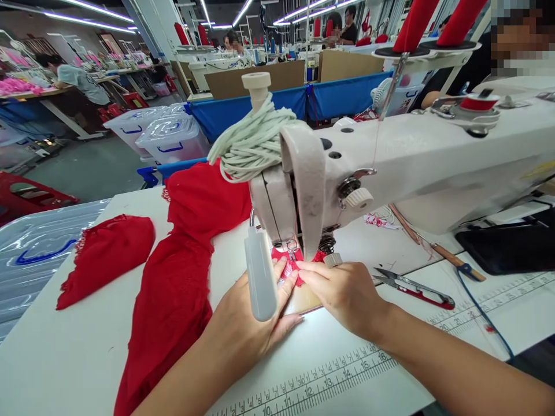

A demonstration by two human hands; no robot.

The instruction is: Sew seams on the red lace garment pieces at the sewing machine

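A white sewing machine (407,156) stands over the table, with a small piece of red fabric (278,253) under its needle area. My left hand (236,320) lies flat beside the needle, fingers stretched over the fabric and thumb apart. A pale lamp (261,277) hides part of that hand. Close to the needle, my right hand (349,294) has its fingers pressed together on the fabric's right edge. Left of the machine lies a long red garment piece (173,294), and a smaller red piece (115,251) rests farther left.
Thread snips (414,289) and a wooden-handled tool (459,263) lie right of my hand, near a black phone-like object (507,245). Printed rulers (312,393) run along the table front. Clear plastic boxes (173,136) stand behind. Other people sit farther back.
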